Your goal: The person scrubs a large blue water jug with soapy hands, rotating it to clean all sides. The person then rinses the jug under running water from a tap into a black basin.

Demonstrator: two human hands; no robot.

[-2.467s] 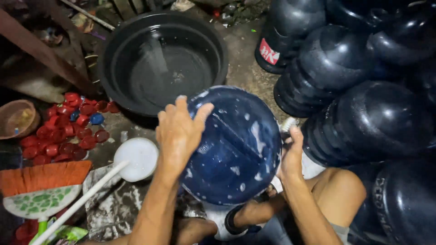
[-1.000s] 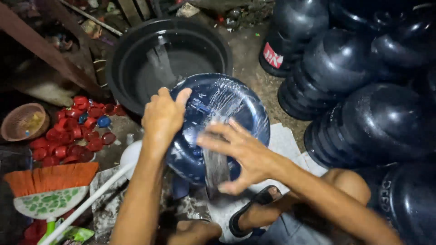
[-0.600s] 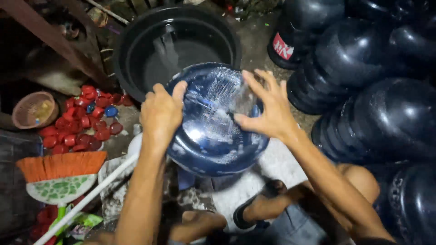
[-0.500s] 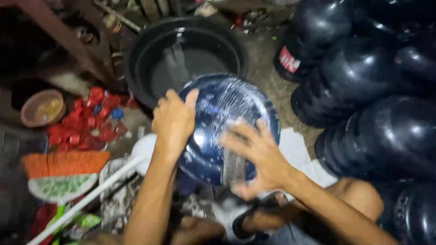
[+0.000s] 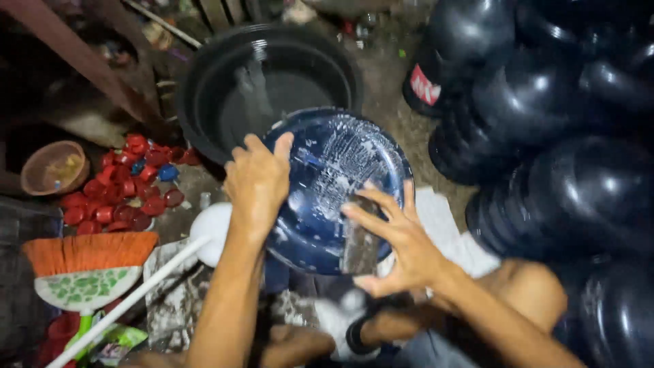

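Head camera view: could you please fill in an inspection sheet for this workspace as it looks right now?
Surface: wet, dirty ground.
Job's things: large round blue plastic water jug, base towards the camera, streaked with wet foam.
Clutter: pile of red plastic caps; brown bowl; orange-bristled broom with white handle; white round lid.
Hands: left hand grips the jug's rim; right hand spread against its base.
Cables: nothing seen.
Surroundings: black round plastic basin behind; stacked dark jugs at right.

Glossy wet blue plastic jug [image 5: 334,177]
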